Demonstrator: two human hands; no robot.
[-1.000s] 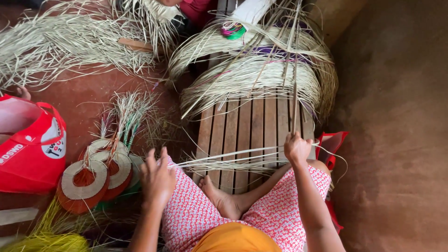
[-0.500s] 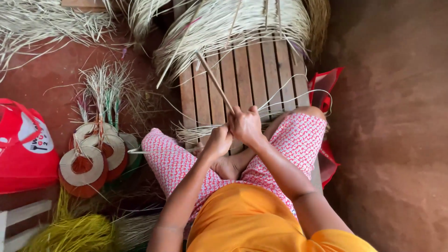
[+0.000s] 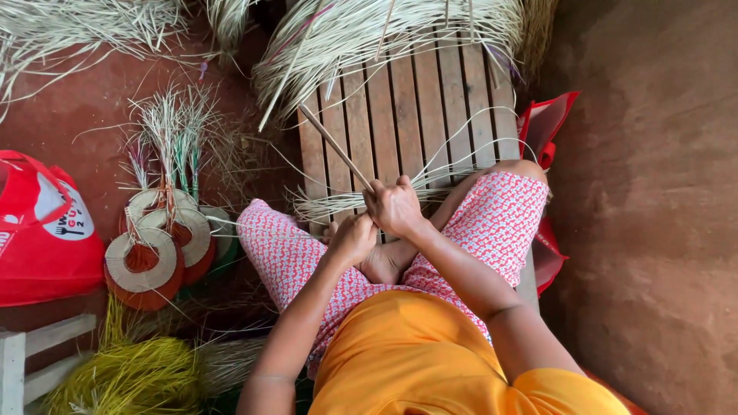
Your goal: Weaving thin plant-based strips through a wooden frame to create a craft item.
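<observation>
Since the earlier frame the hands have barely shifted; they stay together over the lap, and the view has slid so that more of the wooden slats shows above them. Both hands meet just above the person's crossed legs in pink patterned trousers [image 3: 292, 261]. The right hand [image 3: 393, 206] is closed around a bundle of pale straw strands [image 3: 338, 204] and a thin stick [image 3: 334, 146] that slants up and to the left from its fingers across the slats. The left hand [image 3: 352, 238] is curled shut just beside it, touching it, gripping the same strands lower down. Loose ends of the strands fan out to the left of the hands and loop away to the right over the knee.

The slatted wooden surface [image 3: 415, 107] lies straight ahead of the hands, with a big heap of pale straw [image 3: 369, 31] spread over its far end. To the left on the red floor [image 3: 84, 100] stand several round woven pieces [image 3: 157, 250] in tan and rust, with tufts of straw rising from them. A red bag [image 3: 42, 230] sits at the left edge, and a mass of yellow-green fibre [image 3: 127, 376] lies in the lower left corner. Another red bag [image 3: 547, 127] shows beside the right knee.
</observation>
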